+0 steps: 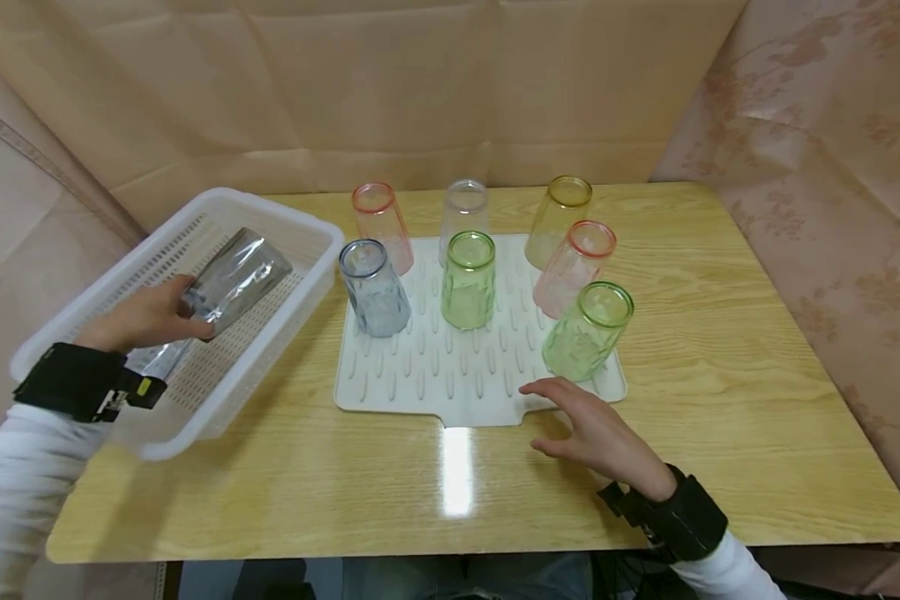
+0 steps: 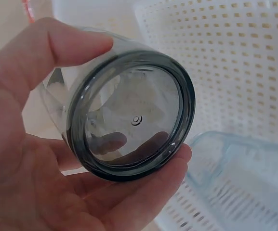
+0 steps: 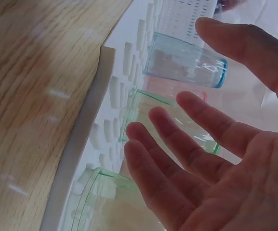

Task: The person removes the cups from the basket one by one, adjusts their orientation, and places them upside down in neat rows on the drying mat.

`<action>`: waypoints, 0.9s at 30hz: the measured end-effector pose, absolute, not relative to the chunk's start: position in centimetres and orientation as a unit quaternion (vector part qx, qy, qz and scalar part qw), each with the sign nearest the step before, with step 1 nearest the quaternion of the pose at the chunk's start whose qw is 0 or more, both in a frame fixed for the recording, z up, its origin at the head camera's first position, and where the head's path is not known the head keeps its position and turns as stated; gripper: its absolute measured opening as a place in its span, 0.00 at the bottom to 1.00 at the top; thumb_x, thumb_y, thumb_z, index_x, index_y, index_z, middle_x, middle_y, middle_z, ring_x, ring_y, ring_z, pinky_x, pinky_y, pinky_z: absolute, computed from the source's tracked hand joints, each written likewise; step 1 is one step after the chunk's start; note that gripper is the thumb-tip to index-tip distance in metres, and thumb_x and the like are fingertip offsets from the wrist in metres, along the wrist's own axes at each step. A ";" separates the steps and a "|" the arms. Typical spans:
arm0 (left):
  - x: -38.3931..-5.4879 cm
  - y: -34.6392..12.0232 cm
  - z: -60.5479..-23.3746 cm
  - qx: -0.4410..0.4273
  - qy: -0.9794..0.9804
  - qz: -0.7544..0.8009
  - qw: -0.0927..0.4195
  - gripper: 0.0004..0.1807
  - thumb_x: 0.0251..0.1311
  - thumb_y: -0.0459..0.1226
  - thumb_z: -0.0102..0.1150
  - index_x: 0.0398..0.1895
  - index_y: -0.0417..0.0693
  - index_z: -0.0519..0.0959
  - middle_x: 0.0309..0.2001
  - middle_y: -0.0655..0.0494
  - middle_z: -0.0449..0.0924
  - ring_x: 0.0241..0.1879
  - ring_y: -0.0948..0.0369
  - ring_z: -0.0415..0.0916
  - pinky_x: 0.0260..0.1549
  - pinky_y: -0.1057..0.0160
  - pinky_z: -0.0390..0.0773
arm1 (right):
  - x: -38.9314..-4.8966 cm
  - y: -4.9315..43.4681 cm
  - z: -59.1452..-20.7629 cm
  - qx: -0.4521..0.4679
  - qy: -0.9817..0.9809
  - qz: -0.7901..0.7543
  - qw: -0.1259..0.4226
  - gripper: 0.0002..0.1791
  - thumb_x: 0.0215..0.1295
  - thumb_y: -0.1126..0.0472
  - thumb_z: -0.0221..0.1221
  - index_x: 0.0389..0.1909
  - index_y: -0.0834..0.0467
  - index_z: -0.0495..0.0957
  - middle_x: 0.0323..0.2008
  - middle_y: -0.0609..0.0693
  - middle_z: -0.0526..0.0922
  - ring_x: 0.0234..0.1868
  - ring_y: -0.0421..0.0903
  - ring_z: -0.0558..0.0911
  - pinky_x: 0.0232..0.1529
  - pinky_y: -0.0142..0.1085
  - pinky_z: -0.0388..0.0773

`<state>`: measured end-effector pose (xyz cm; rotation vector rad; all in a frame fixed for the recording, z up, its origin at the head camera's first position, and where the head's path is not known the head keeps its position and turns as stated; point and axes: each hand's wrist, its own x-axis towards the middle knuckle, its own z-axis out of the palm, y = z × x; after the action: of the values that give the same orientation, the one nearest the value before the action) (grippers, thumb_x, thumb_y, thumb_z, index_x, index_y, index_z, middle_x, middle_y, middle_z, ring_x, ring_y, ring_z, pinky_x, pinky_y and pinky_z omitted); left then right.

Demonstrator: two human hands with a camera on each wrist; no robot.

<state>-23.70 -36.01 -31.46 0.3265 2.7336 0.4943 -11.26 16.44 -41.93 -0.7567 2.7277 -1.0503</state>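
Note:
My left hand (image 1: 146,312) grips a smoke-grey glass tumbler (image 1: 242,275) near its base, inside or just over the white plastic basket (image 1: 322,250). In the left wrist view the thumb and fingers curl round the tumbler's thick base (image 2: 129,173). A pale blue glass (image 2: 244,168) lies in the basket beyond that hand. My right hand (image 1: 588,429) is empty, its fingers spread and slightly bent, near the front right corner of the white drying mat (image 1: 390,392). The nearest glass to it is a green one (image 1: 587,333) standing upside down.
Several upturned glasses stand on the mat: blue (image 1: 375,292), green (image 1: 468,283), clear (image 1: 465,212), yellow (image 1: 558,221), and two pink, one at the back left (image 1: 384,225), one at the right (image 1: 573,271). A beige cloth (image 1: 345,92) hangs behind the wooden table (image 1: 720,375).

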 end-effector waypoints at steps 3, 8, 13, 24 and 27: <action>-23.4 -35.9 -30.6 0.113 0.964 0.172 0.170 0.43 0.58 0.37 0.64 0.65 0.22 0.50 0.48 0.23 0.68 0.44 0.33 0.71 0.39 0.36 0.73 | -11.3 16.4 -42.0 -0.249 0.902 -0.347 0.062 0.32 0.51 0.64 0.72 0.58 0.61 0.73 0.55 0.55 0.76 0.54 0.54 0.76 0.50 0.50 0.74; -23.0 -36.1 -29.3 0.098 0.969 0.149 0.171 0.42 0.59 0.40 0.64 0.64 0.24 0.51 0.48 0.21 0.67 0.45 0.31 0.70 0.38 0.35 0.73 | -11.5 16.0 -42.0 -0.254 0.897 -0.355 0.068 0.32 0.51 0.64 0.72 0.58 0.61 0.73 0.54 0.55 0.76 0.54 0.54 0.76 0.51 0.50 0.74; -22.7 -36.3 -28.7 0.096 0.973 0.135 0.159 0.41 0.57 0.41 0.66 0.62 0.28 0.54 0.43 0.27 0.71 0.39 0.38 0.72 0.33 0.40 0.75 | -11.5 15.6 -41.8 -0.254 0.897 -0.355 0.072 0.32 0.51 0.64 0.72 0.58 0.62 0.73 0.54 0.56 0.77 0.53 0.55 0.76 0.50 0.49 0.74; -21.7 -34.0 -27.4 0.133 0.975 0.120 0.130 0.41 0.55 0.41 0.69 0.63 0.30 0.56 0.38 0.36 0.74 0.33 0.47 0.72 0.29 0.49 0.74 | -11.7 15.4 -41.4 -0.247 0.897 -0.363 0.056 0.31 0.51 0.65 0.72 0.58 0.61 0.73 0.53 0.56 0.77 0.50 0.55 0.78 0.47 0.48 0.76; -21.2 -33.2 -27.1 0.150 0.976 0.106 0.114 0.42 0.53 0.40 0.69 0.63 0.29 0.56 0.34 0.42 0.73 0.30 0.51 0.69 0.27 0.54 0.71 | -11.8 15.3 -41.2 -0.250 0.896 -0.363 0.050 0.31 0.51 0.64 0.72 0.58 0.61 0.73 0.54 0.56 0.77 0.51 0.55 0.77 0.48 0.48 0.76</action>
<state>-21.19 -33.24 -27.14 0.4395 2.8628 0.3117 -11.82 15.34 -41.22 -0.7629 2.7295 -1.1051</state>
